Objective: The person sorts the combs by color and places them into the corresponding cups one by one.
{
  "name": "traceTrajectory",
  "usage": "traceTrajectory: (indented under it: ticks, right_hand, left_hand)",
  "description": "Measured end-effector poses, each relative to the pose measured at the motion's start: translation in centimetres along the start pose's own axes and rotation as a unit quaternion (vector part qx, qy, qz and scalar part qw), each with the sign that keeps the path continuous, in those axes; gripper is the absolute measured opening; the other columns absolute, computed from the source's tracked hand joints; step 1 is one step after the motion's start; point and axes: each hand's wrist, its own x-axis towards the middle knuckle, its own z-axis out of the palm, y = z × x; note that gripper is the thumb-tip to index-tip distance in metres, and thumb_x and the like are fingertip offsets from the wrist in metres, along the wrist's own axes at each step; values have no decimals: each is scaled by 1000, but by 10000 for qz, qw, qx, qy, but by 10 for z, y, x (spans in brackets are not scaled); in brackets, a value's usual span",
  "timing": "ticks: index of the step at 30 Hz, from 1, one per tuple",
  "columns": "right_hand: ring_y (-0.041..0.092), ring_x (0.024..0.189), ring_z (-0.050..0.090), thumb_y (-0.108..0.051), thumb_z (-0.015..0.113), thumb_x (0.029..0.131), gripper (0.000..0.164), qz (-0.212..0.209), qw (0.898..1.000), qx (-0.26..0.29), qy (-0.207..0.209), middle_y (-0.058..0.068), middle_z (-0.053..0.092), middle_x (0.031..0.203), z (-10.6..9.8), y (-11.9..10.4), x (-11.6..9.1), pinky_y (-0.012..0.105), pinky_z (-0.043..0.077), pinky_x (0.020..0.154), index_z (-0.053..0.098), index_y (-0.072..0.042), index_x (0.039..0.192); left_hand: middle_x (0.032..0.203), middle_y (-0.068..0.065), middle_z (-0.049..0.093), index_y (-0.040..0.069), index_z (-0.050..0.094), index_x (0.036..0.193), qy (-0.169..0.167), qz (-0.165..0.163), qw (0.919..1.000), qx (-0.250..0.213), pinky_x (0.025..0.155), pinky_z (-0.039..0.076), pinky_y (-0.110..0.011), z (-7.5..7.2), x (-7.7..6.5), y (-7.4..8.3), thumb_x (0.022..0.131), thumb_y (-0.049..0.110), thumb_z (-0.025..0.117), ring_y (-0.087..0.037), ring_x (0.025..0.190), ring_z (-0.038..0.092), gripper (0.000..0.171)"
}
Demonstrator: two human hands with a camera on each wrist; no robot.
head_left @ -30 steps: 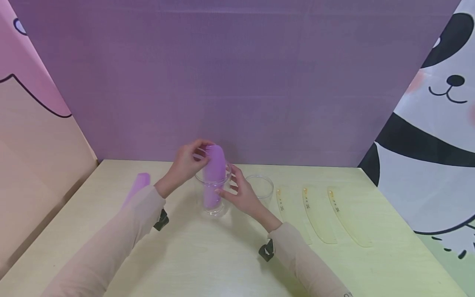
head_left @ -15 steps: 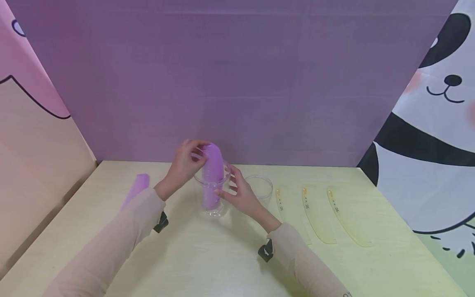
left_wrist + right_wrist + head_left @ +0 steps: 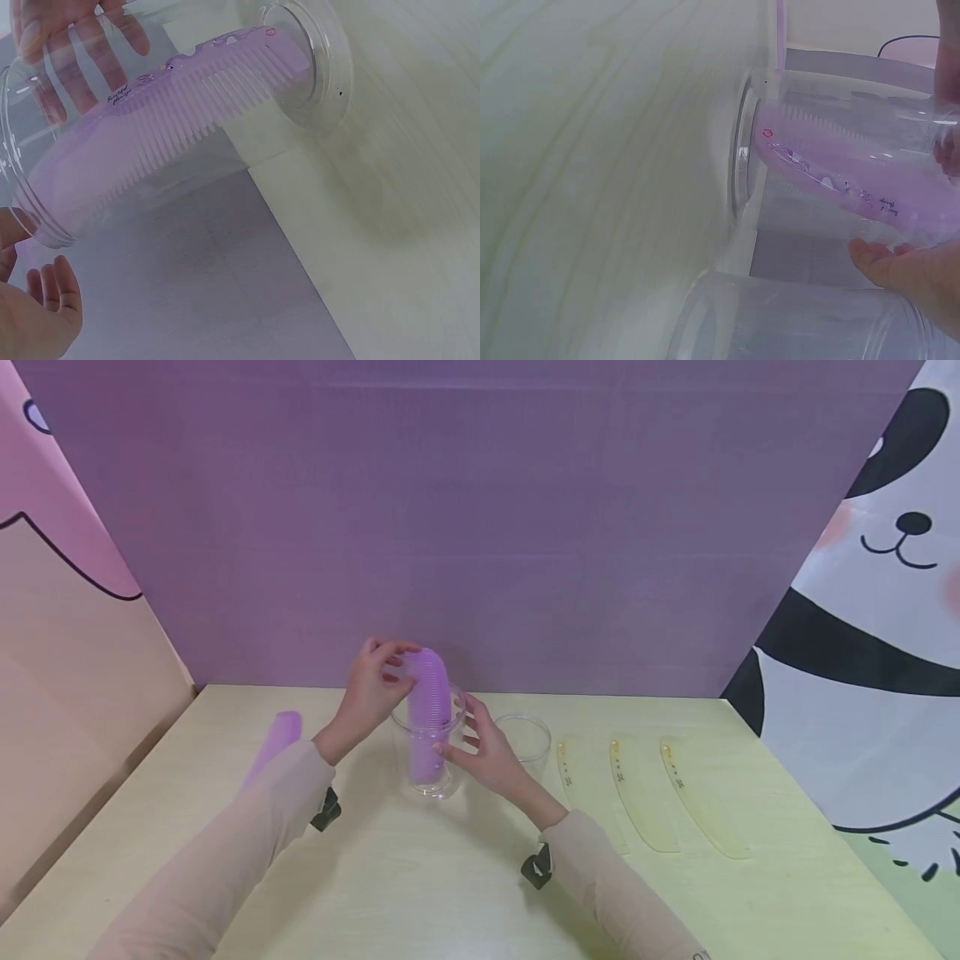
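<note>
A purple comb (image 3: 429, 693) stands nearly upright inside a clear cup (image 3: 401, 752), its upper end above the rim. In the left wrist view the comb (image 3: 172, 112) shows its teeth and small dark lettering through the cup wall. My left hand (image 3: 372, 683) pinches the comb's upper end by its toothed side, thumb and fingertips right at it. With fingers and thumb round its right side, my right hand (image 3: 487, 747) holds the cup. The right wrist view shows the comb's lower end (image 3: 780, 139) close to the cup's thick base (image 3: 742, 161).
Just right of my right hand is a second clear cup (image 3: 525, 718). Three pale yellow translucent combs (image 3: 701, 793) lie in a row on the right of the table. Another purple comb (image 3: 277, 739) lies at the left, partly behind my left sleeve. A purple backdrop (image 3: 480, 527) rises behind the table.
The comb has turned slightly in the cup, so its row of teeth now faces the head camera more. My left hand has shifted a little left with it; my right hand stays put.
</note>
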Motion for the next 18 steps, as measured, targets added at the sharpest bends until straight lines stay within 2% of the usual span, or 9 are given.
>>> traceTrajectory:
  ticks: [11, 18]
  right_hand:
    - [46, 127, 34, -6, 64, 83, 74, -82, 9999, -106, 14, 25, 28, 143, 0, 2, 2, 55, 38, 99, 19, 4, 141]
    - [41, 130, 34, -12, 67, 82, 78, -87, 9999, -87, 76, 20, 28, 146, 2, 31, 10, 55, 39, 99, 18, -5, 143]
  left_hand:
    - [107, -19, 49, 3, 58, 112, 11, 92, 10000, 30, 72, 56, -39, 1, 1, -2, 75, -5, 67, -30, 91, 58, 38]
    - [108, -20, 50, 5, 56, 114, -81, -38, 10000, 28, 72, 56, -41, -1, 2, -4, 76, -4, 66, -31, 91, 59, 40]
